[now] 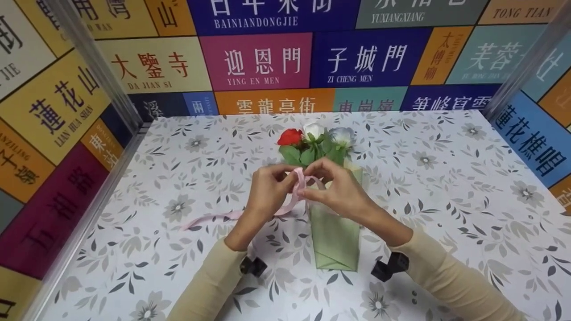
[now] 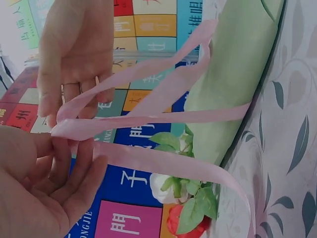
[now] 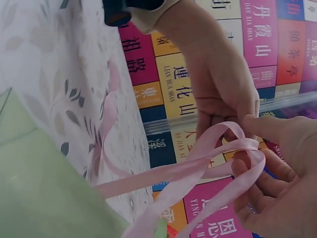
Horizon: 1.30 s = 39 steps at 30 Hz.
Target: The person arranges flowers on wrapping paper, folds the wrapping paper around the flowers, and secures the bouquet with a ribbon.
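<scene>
A bouquet lies on the table, wrapped in pale green paper [image 1: 337, 236]. At its top are a red rose [image 1: 290, 137], a white rose [image 1: 313, 129] and a pale bluish flower [image 1: 342, 136] with green leaves. Above the wrapper, my left hand [image 1: 270, 187] pinches a pink ribbon [image 2: 173, 117] between thumb and fingers. Close beside it, my right hand [image 1: 341, 191] pinches the same ribbon, which forms loops [image 3: 218, 144] between the two hands. Several strands run from the fingers down to the wrapper. One long tail [image 1: 209, 219] trails left across the table.
A white cloth with grey flowers and leaves covers the table [image 1: 147, 249]. Panels with coloured blocks of lettering [image 1: 256, 62] stand along the back and both sides. Each wrist carries a small black camera [image 1: 253, 266] near the cuff.
</scene>
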Each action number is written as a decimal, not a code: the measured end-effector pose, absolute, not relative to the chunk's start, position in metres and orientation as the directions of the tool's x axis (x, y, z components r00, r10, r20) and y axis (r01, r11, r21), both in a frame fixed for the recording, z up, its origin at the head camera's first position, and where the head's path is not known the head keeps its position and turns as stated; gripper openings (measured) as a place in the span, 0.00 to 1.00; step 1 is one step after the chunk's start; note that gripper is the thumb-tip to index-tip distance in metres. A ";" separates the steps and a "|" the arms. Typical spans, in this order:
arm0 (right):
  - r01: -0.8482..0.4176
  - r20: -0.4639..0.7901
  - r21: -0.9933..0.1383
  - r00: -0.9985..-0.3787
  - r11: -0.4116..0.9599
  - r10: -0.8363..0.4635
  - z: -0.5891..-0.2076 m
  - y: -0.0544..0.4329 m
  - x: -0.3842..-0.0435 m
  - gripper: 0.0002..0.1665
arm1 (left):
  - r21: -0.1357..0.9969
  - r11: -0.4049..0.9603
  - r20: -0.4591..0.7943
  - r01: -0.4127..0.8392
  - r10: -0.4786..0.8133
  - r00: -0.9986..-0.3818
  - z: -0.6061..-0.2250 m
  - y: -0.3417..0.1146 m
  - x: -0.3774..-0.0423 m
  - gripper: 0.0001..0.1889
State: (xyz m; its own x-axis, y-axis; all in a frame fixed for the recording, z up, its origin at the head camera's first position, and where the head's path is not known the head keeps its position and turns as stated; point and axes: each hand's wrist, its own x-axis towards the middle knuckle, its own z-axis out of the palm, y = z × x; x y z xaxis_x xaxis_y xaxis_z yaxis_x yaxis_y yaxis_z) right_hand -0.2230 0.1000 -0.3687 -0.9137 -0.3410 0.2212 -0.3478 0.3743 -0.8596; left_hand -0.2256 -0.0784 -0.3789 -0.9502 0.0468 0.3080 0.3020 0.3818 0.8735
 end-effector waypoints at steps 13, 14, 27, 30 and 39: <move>-0.541 0.405 -0.696 -0.839 0.472 -0.365 -0.374 0.101 -0.222 0.06 | 0.974 0.139 0.173 0.179 0.058 -0.983 -0.378 -0.078 -0.227 0.08; -0.526 0.393 -0.706 -0.848 0.474 -0.356 -0.373 0.103 -0.222 0.04 | 0.974 0.133 0.179 0.185 0.059 -0.982 -0.378 -0.078 -0.228 0.08; -0.129 0.086 -0.988 -0.915 0.086 -0.395 -0.350 0.136 -0.220 0.10 | 0.918 0.299 0.269 0.261 0.014 -0.963 -0.382 -0.085 -0.233 0.07; -0.031 0.055 -0.998 -0.871 -0.058 -0.488 -0.348 0.145 -0.222 0.12 | 0.915 0.312 0.264 0.257 0.018 -0.964 -0.383 -0.086 -0.234 0.07; 0.060 -0.114 -0.992 -0.827 0.114 -0.550 -0.336 0.165 -0.219 0.15 | 0.909 0.344 0.241 0.234 0.022 -0.970 -0.381 -0.091 -0.237 0.07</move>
